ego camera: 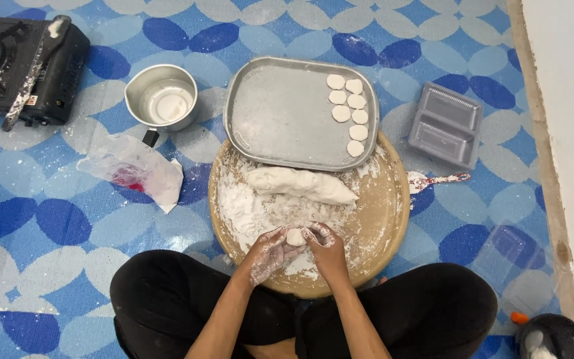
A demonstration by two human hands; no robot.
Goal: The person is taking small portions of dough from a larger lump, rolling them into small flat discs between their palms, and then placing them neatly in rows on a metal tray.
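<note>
Cupping a small dough piece (295,237) over the floured round board (386,219), the left hand (268,252) and right hand (327,244) curl their fingers loosely around it; it looks soft and sticky, best pinched gently at its edges.

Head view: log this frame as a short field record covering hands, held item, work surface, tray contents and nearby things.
left hand: floury, cupped around the dough piece
right hand: floury, pressing the same piece
dough piece: small, white, between both hands
round board: tan, dusted with flour, in front of the crossed legs
dough log: long, lying on the board
metal tray: overlaps the board's far edge
dough discs: eight, along the tray's right side
metal pot: left of the tray
portable stove: far left
</note>
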